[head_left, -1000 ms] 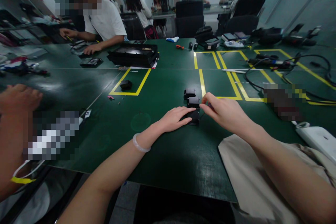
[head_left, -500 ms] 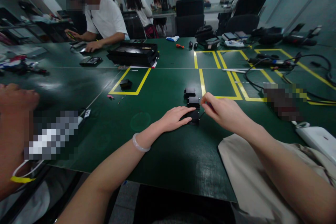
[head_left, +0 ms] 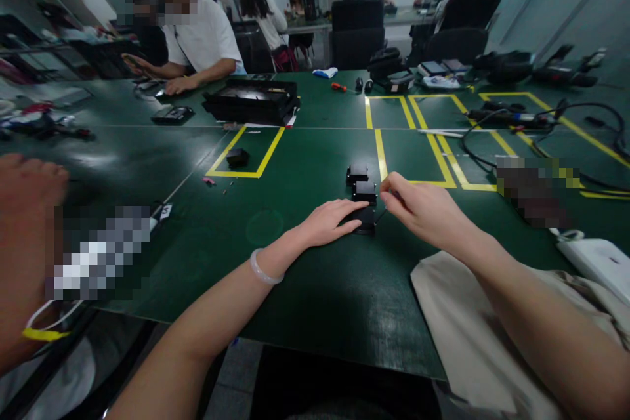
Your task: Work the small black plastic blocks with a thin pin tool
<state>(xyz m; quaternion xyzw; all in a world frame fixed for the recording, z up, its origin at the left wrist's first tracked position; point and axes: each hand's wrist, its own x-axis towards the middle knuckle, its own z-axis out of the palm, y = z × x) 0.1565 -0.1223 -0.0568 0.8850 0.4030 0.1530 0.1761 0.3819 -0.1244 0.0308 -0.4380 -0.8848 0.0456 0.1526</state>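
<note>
Fingers (head_left: 347, 207) of the left hand (head_left: 325, 223) lie spread over the nearest black block (head_left: 367, 219), on the green table (head_left: 315, 289) just nearer than two similar blocks (head_left: 365, 190). They cover its left part, so I cannot tell from here how its long axis runs; its bare end faces right. I see the right hand (head_left: 413, 202) pinching a thin dark tool (head_left: 380, 216), slanting down-left to that end.
</note>
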